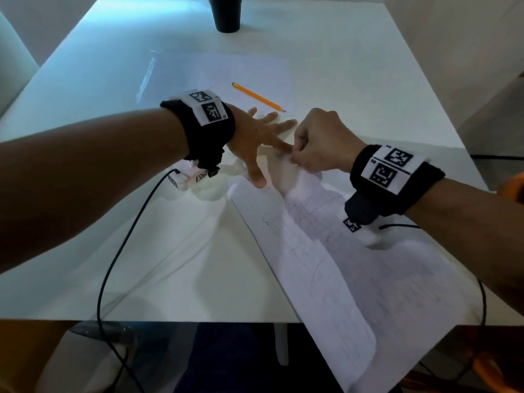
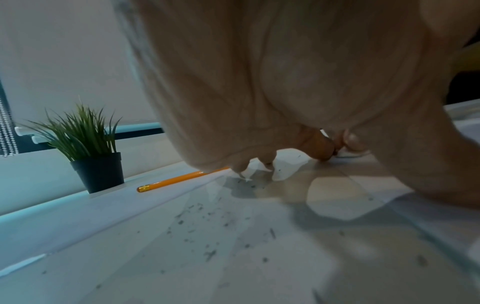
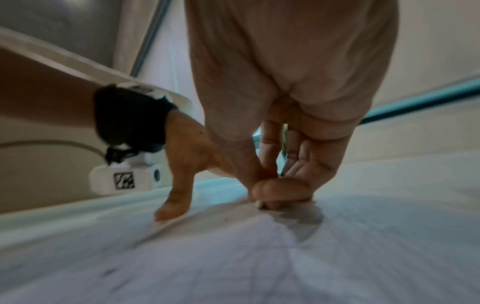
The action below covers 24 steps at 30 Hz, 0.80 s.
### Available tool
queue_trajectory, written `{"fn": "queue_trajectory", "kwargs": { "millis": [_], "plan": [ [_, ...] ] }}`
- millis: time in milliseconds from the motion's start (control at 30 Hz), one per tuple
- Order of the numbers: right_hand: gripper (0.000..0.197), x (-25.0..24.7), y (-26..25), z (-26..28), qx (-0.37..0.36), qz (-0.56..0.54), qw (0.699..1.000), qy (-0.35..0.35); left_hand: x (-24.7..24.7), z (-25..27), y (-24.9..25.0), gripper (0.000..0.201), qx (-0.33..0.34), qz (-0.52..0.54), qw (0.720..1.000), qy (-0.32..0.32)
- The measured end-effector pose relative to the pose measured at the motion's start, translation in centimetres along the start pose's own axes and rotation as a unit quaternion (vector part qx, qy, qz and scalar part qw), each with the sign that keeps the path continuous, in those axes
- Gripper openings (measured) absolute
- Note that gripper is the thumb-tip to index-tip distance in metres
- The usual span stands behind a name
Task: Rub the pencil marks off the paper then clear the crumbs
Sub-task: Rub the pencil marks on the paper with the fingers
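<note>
Head view: the left hand point(image 1: 255, 140) lies flat with fingers spread wide, pressing the far end of the paper point(image 1: 326, 265) onto the white tabletop point(image 1: 141, 251); its grip holds nothing. The right hand point(image 1: 320, 143) sits just beside it, fingers curled narrow and pinched at the tips on something too small to identify. The paper runs aslant from the middle of the tabletop to its near right corner, overhanging the near edge, with faint pencil marks along it. A pencil point(image 1: 258, 97) lies on a second sheet point(image 1: 221, 72) toward the far edge, near a dark pot point(image 1: 226, 15).

Left wrist view: the palm point(image 2: 285, 82) arches over the tabletop; dark crumbs point(image 2: 207, 226) are scattered on the surface beneath it. The pencil point(image 2: 171, 182) and a potted plant point(image 2: 91, 152) stand beyond.

Right wrist view: the right fingertips point(image 3: 278, 193) meet at the paper point(image 3: 233, 267); the left thumb point(image 3: 174, 197) presses the sheet's edge.
</note>
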State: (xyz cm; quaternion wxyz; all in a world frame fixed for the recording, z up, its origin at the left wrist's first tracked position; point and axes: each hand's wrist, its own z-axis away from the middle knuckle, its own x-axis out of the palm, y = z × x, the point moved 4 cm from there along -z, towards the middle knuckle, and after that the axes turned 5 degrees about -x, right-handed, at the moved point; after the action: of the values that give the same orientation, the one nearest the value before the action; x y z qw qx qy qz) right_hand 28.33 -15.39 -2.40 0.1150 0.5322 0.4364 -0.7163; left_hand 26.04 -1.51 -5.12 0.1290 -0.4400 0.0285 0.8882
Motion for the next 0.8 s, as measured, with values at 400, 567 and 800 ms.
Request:
{"fn": "queue_trajectory", "kwargs": {
  "millis": [400, 567, 800],
  "plan": [
    [0.025, 1.8, -2.8, 0.3, -0.053, 0.041, 0.997, -0.049, 0.4, 0.3, 0.0, 0.112, -0.037, 0.009, 0.999, -0.007],
    [0.030, 1.2, -3.1, -0.5, -0.048, 0.050, 0.997, -0.020, 0.0, 1.3, 0.6, 0.106, -0.029, -0.008, 1.000, -0.004],
    [0.025, 0.8, -2.8, -0.4, -0.041, 0.036, 0.998, -0.017, 0.1, 1.3, 0.7, 0.107, -0.033, 0.005, 0.999, 0.001]
  ]
}}
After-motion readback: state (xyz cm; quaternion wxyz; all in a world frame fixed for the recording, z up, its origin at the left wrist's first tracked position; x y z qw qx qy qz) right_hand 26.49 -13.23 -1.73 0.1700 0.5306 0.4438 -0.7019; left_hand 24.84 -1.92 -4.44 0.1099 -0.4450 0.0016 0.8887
